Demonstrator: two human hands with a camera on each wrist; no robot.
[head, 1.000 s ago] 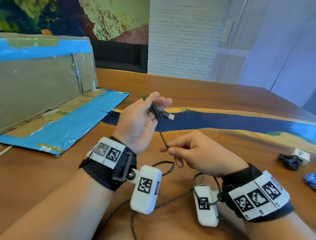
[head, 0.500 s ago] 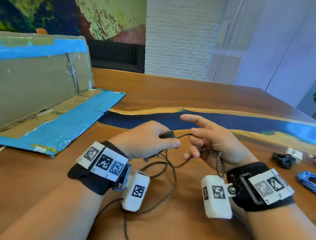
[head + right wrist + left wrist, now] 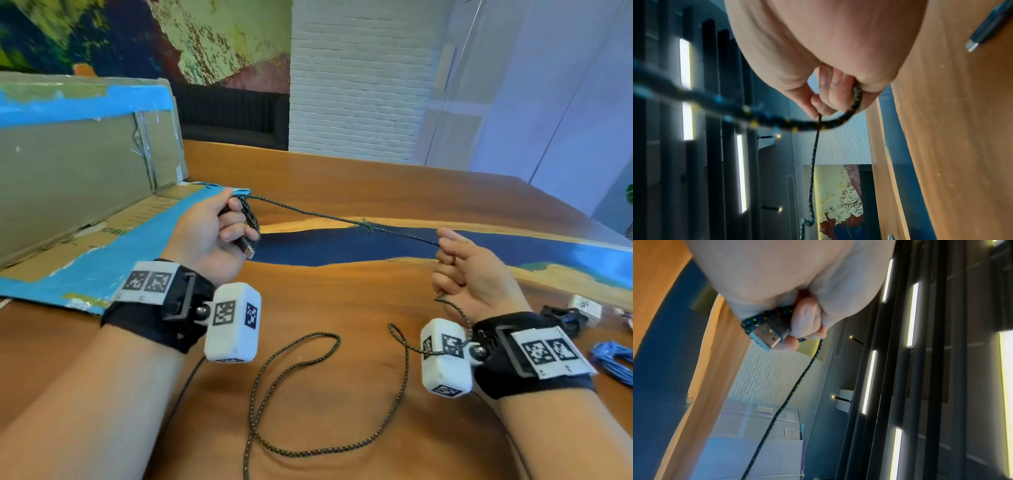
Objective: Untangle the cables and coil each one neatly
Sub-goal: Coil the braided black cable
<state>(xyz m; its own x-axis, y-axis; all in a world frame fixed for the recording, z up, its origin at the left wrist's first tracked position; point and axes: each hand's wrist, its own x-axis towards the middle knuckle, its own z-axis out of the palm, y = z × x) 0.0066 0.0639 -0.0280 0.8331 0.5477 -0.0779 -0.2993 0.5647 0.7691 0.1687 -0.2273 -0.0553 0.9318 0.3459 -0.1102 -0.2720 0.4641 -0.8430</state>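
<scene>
Wooden bench [image 3: 342, 178] carries the slack of the braided cable [image 3: 329, 214], which loops loosely near the person. A taut span runs in the air between both hands, with a small kink midway. Left hand [image 3: 212, 236] is curled round a few wraps plus the USB plug [image 3: 766, 334]. Right hand [image 3: 469, 270] is closed, pinching the cable at the fingertips [image 3: 818, 104]. The cable looks light, limp and grippy. Likely best held near the plug, feeding slack through the right fingers.
</scene>
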